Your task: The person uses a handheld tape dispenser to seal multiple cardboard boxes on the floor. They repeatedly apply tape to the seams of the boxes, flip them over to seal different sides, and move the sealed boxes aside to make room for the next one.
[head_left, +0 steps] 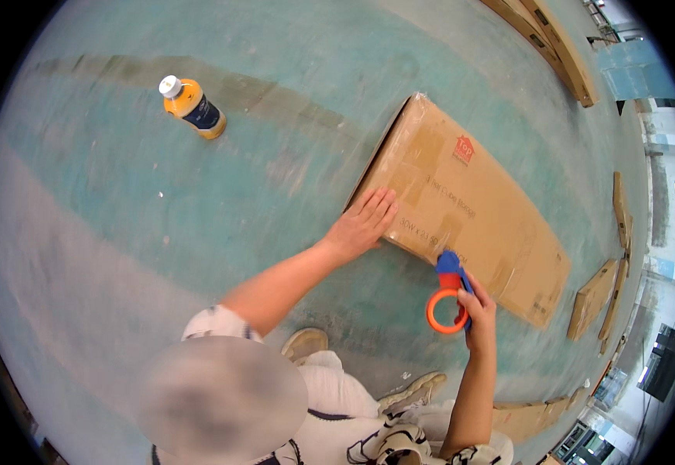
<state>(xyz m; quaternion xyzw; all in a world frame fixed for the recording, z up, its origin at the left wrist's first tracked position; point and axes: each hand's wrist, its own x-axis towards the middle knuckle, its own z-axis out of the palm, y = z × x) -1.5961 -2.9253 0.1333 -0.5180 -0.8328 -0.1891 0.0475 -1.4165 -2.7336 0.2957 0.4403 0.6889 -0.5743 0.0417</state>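
One long flat cardboard box is lying on the green floor, and one orange bottle with a white cap is lying well apart from it. The left hand is pressing open and flat, fingers spread, on the box's near corner. The right hand is gripping one blue-and-orange cutter, its blue tip touching the box's near edge.

Bright daylight, soft blur (fisheye edges)
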